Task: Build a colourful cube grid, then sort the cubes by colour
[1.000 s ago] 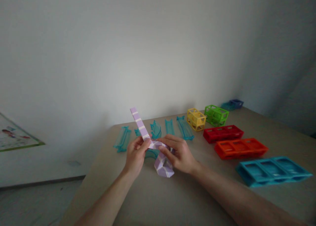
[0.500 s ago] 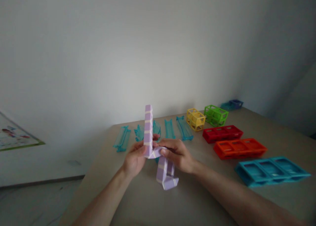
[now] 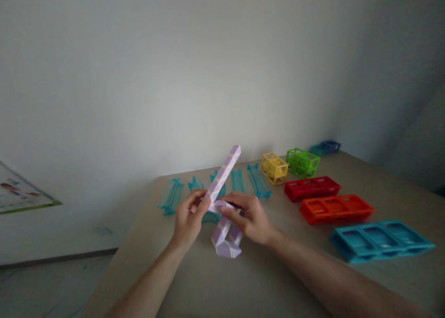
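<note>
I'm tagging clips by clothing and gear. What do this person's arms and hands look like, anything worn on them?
Both forearms are bare as far as the frame shows: no sleeves in view. The left hand and right hand wear no gloves, and no watch, ring or wristband can be made out, though the picture is dim and soft.

Dim, flat indoor light with a grey cast; soft shadow darkens the wall [image 3: 399, 77] right of the hands. Whole frame slightly soft, forearms at the bottom edge blurred. No glare; wide-angle stretch shows toward the corners, plus faint vignetting.
</note>
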The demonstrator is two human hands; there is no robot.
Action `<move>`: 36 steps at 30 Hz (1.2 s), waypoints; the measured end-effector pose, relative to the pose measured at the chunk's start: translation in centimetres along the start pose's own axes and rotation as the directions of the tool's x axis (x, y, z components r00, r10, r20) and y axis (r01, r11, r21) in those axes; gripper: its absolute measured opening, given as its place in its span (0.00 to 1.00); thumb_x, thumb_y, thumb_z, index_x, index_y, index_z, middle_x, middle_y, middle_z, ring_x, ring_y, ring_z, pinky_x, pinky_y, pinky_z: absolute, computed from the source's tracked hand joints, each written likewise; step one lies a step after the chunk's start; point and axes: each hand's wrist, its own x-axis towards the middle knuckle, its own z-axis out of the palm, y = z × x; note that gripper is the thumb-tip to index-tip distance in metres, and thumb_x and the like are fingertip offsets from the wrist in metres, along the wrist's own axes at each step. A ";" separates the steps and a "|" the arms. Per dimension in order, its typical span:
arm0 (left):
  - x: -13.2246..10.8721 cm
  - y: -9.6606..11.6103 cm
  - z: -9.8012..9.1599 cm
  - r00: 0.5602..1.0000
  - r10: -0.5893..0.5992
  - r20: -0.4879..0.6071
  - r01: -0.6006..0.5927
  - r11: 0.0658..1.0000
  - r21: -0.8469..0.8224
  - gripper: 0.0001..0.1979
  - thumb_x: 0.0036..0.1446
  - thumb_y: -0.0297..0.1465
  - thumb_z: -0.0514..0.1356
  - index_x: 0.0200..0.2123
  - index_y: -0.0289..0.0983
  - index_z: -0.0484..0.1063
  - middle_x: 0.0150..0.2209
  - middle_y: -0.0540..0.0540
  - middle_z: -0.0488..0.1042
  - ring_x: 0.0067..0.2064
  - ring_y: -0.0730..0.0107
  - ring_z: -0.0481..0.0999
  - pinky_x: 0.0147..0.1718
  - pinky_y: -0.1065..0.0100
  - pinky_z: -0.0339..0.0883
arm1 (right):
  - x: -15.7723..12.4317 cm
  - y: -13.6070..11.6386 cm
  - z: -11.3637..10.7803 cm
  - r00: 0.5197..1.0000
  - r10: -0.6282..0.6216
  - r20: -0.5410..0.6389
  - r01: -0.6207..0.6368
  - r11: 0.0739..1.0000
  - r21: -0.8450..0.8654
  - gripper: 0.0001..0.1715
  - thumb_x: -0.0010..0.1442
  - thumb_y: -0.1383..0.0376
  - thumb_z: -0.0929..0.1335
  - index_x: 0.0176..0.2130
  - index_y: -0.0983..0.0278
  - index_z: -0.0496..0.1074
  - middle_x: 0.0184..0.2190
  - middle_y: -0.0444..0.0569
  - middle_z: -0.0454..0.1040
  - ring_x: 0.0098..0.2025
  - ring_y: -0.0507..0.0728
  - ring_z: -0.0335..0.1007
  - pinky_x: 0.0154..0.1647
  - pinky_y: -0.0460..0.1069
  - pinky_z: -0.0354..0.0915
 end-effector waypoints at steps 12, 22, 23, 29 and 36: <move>-1.0 -0.9 0.1 0.984 -0.149 0.097 0.169 0.953 -0.252 0.19 0.57 0.45 0.60 0.37 0.34 0.78 0.41 0.40 0.76 0.48 0.57 0.73 0.46 0.65 0.66 | 0.2 1.5 1.0 0.942 0.310 0.131 -0.333 0.808 0.485 0.27 0.54 0.48 0.70 0.39 0.69 0.79 0.22 0.44 0.68 0.23 0.48 0.54 0.22 0.44 0.48; -0.9 0.3 1.1 0.920 -0.342 0.189 0.391 0.809 -0.439 0.19 0.49 0.45 0.67 0.33 0.33 0.79 0.34 0.40 0.78 0.37 0.61 0.78 0.36 0.66 0.70 | 0.2 1.2 1.3 0.959 0.266 0.095 -0.282 0.875 0.394 0.27 0.58 0.47 0.68 0.26 0.69 0.75 0.19 0.43 0.63 0.23 0.48 0.56 0.24 0.45 0.53; -0.8 0.5 1.1 0.898 -0.384 0.213 0.439 0.782 -0.443 0.19 0.51 0.45 0.66 0.33 0.33 0.78 0.33 0.41 0.78 0.35 0.62 0.78 0.34 0.66 0.70 | 0.2 1.2 1.1 0.963 0.265 0.045 -0.264 0.901 0.345 0.27 0.58 0.48 0.68 0.23 0.68 0.73 0.18 0.43 0.63 0.23 0.49 0.56 0.23 0.45 0.54; -0.4 0.7 0.8 0.706 -0.525 0.476 0.708 0.539 -0.456 0.22 0.54 0.49 0.61 0.29 0.33 0.75 0.24 0.45 0.75 0.24 0.65 0.78 0.24 0.67 0.71 | 0.5 1.3 -0.2 0.968 0.189 -0.166 -0.122 0.929 0.349 0.25 0.52 0.52 0.73 0.44 0.65 0.74 0.34 0.50 0.74 0.27 0.51 0.66 0.23 0.45 0.63; -0.7 0.3 -0.3 0.573 -0.558 0.601 0.814 0.474 -0.336 0.17 0.58 0.42 0.60 0.28 0.32 0.73 0.21 0.46 0.74 0.18 0.69 0.74 0.15 0.72 0.65 | 0.0 0.0 -0.5 0.992 -0.126 0.012 0.126 0.992 0.019 0.15 0.58 0.59 0.72 0.44 0.62 0.76 0.38 0.53 0.77 0.39 0.58 0.74 0.41 0.53 0.69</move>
